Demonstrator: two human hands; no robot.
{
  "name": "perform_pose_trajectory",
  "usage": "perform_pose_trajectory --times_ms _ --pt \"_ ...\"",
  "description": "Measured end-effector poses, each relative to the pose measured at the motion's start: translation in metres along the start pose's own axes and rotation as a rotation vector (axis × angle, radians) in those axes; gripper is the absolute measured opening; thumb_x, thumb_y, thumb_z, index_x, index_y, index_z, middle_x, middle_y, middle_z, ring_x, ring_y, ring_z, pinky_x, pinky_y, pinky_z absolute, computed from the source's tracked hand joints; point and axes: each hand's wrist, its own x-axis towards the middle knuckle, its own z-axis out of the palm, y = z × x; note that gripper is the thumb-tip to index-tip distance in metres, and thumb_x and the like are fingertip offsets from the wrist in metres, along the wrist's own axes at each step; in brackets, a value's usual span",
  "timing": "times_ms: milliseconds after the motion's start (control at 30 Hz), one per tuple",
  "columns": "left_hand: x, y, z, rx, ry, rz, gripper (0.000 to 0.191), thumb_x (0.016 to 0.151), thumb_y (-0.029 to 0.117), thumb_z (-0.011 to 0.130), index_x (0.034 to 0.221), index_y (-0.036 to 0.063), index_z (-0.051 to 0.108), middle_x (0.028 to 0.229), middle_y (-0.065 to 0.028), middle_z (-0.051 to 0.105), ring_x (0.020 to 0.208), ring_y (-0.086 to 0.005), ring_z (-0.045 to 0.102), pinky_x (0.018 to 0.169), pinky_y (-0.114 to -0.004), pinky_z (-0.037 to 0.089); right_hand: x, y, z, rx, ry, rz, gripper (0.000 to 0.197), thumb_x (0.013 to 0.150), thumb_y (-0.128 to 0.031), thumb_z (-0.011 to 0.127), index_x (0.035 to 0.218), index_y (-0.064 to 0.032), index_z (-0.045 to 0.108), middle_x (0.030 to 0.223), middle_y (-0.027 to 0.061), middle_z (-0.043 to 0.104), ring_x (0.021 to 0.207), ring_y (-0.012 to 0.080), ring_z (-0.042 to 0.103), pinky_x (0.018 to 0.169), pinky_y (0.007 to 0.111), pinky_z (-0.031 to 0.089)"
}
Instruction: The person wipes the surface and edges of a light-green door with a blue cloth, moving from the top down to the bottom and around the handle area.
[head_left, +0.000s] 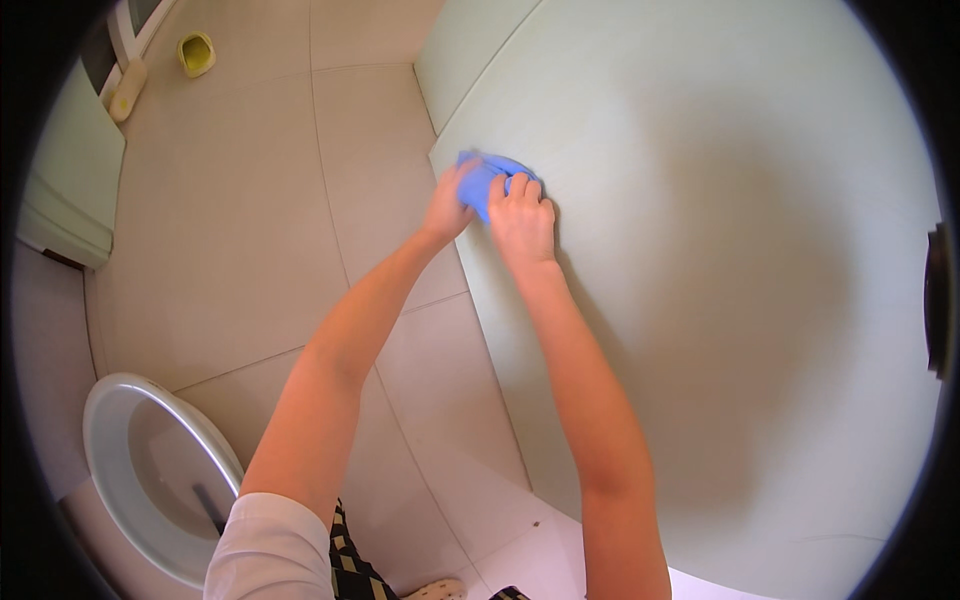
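A blue cloth (478, 187) is bunched between my two hands, close to the left edge of a broad pale green panel (600, 90), perhaps a door. My left hand (448, 204) grips the cloth's left side and is slightly blurred. On the other side, my right hand (523, 223) has its fingers curled over the cloth and lies against or very near the panel. A soft shadow spreads over the panel to the right of my right arm.
A light plastic basin (112, 450) with a dark object (208, 504) in it stands on the tiled floor (225, 202) at lower left. A yellow-lined clog (196, 55) and another shoe (128, 90) lie at upper left. A dark fitting (936, 300) sits at the panel's right.
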Motion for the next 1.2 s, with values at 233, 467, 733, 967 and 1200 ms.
perform_pose_trajectory --times_ms 233,467,733,967,1200 --pt "-0.007 -0.016 0.006 -0.072 0.017 -0.094 0.051 0.074 -0.002 0.062 0.124 0.0048 0.051 0.121 -0.0205 0.054 0.112 -0.0412 0.049 0.096 -0.044 0.041 -0.004 -0.012 0.009 0.026 -0.069 0.014 0.018 0.072 -0.015 0.064 0.089 -0.0104 0.058 0.076 0.0022 0.050 0.069 0.0153 0.054 0.048 0.025 0.044" --pt "-0.027 -0.006 0.019 -0.120 0.079 -0.129 0.047 0.073 -0.002 0.062 0.119 0.0017 0.054 0.117 -0.0211 0.056 0.107 -0.0412 0.052 0.093 -0.043 0.043 -0.016 -0.013 0.019 0.054 -0.136 -0.014 0.017 0.074 -0.016 0.063 0.089 -0.0100 0.058 0.078 0.0025 0.051 0.071 0.0153 0.055 0.048 0.025 0.044" --pt "-0.118 -0.032 0.029 -0.186 -0.096 -0.228 0.058 0.069 -0.008 0.062 0.124 0.0054 0.050 0.109 -0.0185 0.060 0.103 -0.0408 0.053 0.089 -0.044 0.045 -0.073 -0.041 0.014 0.148 -0.232 -0.129 0.015 0.076 -0.020 0.062 0.087 -0.0090 0.060 0.077 0.0040 0.051 0.072 0.0183 0.051 0.047 0.030 0.039" --pt "-0.143 -0.034 0.025 -0.183 -0.098 -0.286 0.063 0.068 -0.007 0.063 0.128 0.0079 0.048 0.111 -0.0190 0.059 0.106 -0.0410 0.052 0.092 -0.046 0.043 -0.080 -0.049 0.000 0.167 -0.327 -0.140 0.025 0.073 -0.016 0.066 0.096 -0.0073 0.061 0.082 0.0054 0.053 0.077 0.0183 0.055 0.051 0.028 0.042" --pt "-0.180 -0.001 0.021 0.001 -0.311 -0.330 0.062 0.070 0.001 0.068 0.128 0.0086 0.048 0.114 -0.0189 0.057 0.109 -0.0411 0.051 0.093 -0.046 0.043 -0.128 -0.047 -0.013 0.189 -0.386 -0.152 0.022 0.072 -0.016 0.067 0.092 -0.0085 0.060 0.082 0.0051 0.054 0.079 0.0183 0.055 0.052 0.029 0.042"
